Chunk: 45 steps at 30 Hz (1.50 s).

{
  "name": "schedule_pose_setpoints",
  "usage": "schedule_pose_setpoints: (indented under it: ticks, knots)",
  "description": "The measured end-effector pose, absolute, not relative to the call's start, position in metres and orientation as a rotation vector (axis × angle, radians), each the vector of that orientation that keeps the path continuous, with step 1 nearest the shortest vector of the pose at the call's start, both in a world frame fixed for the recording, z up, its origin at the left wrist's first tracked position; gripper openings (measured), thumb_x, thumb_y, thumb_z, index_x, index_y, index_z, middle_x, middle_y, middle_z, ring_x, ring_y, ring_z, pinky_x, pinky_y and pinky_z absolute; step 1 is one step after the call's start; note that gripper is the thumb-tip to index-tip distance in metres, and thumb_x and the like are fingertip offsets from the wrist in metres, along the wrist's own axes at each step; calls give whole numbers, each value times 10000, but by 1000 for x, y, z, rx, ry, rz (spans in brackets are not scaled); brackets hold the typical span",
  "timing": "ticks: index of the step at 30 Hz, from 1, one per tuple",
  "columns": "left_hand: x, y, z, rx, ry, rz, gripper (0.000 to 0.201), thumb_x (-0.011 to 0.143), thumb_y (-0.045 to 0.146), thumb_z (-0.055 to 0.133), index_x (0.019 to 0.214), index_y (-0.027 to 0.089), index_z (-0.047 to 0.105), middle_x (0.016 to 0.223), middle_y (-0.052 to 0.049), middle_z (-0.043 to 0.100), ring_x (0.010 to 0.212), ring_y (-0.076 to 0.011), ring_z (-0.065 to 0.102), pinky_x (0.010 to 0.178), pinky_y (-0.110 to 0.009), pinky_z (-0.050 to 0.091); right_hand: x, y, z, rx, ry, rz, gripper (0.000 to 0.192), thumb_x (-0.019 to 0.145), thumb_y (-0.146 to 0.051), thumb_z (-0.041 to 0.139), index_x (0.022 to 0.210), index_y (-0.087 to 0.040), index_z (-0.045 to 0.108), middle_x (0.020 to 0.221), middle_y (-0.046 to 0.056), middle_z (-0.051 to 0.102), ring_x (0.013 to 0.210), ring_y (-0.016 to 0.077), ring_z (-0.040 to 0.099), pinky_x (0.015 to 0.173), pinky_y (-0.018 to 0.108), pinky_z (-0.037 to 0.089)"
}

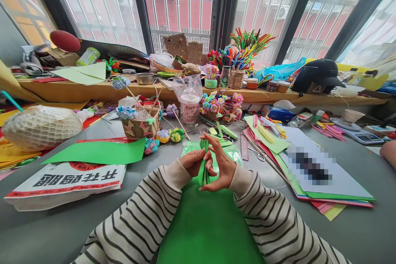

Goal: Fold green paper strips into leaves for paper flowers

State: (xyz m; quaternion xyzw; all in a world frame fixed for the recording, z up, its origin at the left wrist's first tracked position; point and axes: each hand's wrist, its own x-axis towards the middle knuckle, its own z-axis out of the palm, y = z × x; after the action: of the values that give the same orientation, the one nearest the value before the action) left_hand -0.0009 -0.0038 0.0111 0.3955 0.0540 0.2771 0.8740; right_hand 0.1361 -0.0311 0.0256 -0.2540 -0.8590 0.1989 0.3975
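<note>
A narrow strip of folded green paper (203, 169) stands upright between my two hands above the table. My left hand (192, 162) is closed on its left side, thumb pressed against the folds. My right hand (224, 167) spans it from the right, index finger at the top end and thumb at the bottom end. Some of the fingers overlap behind the paper, so their exact grip is partly hidden. Under my forearms lies a large green sheet (210, 227). Just beyond the hands is a clear plastic packet (188, 147) with green paper around it.
Scissors (259, 155) and a clear ruler (244, 147) lie right of the hands. Stacked coloured paper (340, 192) is farther right. A basket with paper flowers (140, 128) and a drink cup (189, 107) stand behind. Left are a green sheet (99, 151) and a printed bag (71, 185).
</note>
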Motion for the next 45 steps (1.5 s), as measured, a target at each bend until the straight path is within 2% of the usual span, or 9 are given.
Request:
schedule_pose_setpoints:
  ticks: [5,9,12,14,16,26,32,41,45]
  knots:
    - [1,-3,10,831,151,597,236,680,321,530,565,125,464,471,17,502,487,-113,539,574,-294,463,137,-28,22,-655,-2171,487,1119,407,-380,687,1258,-168,-8,1280,142,150,1172,277,162,901,430,269]
    - [6,4,5,821,270,840,212,653,328,559,599,129,507,562,-2,553,603,-124,555,635,-271,438,140,-21,16,-721,-2081,471,1142,380,-433,694,1260,-151,23,1293,157,123,1164,281,191,879,412,312]
    - [8,9,1,834,409,1080,212,621,333,587,603,126,544,690,-12,572,691,-111,535,633,-218,421,141,-16,13,-922,-1879,482,785,505,-455,629,1160,-136,334,1175,160,330,1060,245,363,763,351,420]
    - [8,12,-2,856,516,1186,226,581,342,614,594,122,565,689,7,558,592,-60,503,526,-160,398,139,-14,11,-1062,-1776,485,481,587,-436,577,953,-127,524,984,134,481,912,212,472,674,315,451]
    - [8,13,-2,856,602,1217,245,536,356,640,599,127,579,605,31,532,468,-20,436,435,-138,355,136,-14,9,-1136,-1756,532,335,618,-410,559,796,-127,588,815,99,551,773,185,521,633,303,448]
    - [1,9,9,967,713,1038,261,517,332,656,653,113,619,453,40,473,307,15,289,276,-135,166,136,-13,5,-955,-1502,1405,256,604,-358,582,644,-109,626,534,-3,545,493,76,459,497,215,350]
    - [-8,12,13,961,544,874,289,435,265,711,679,128,637,521,18,548,390,-33,444,384,-161,343,135,-16,4,-748,-1101,1915,228,540,-318,654,608,-104,615,521,6,553,504,86,515,517,224,378]
    - [-6,7,16,942,627,881,237,496,242,686,689,114,641,686,-48,638,663,-140,569,633,-237,427,139,-15,4,-778,-924,2061,231,529,-286,674,620,-90,592,576,6,559,529,81,542,536,210,424]
    - [-5,6,18,906,677,898,228,488,226,690,680,114,639,668,-44,643,631,-130,572,645,-242,427,142,-13,2,-816,-925,2067,223,547,-285,661,654,-101,595,606,9,574,547,83,555,562,214,441]
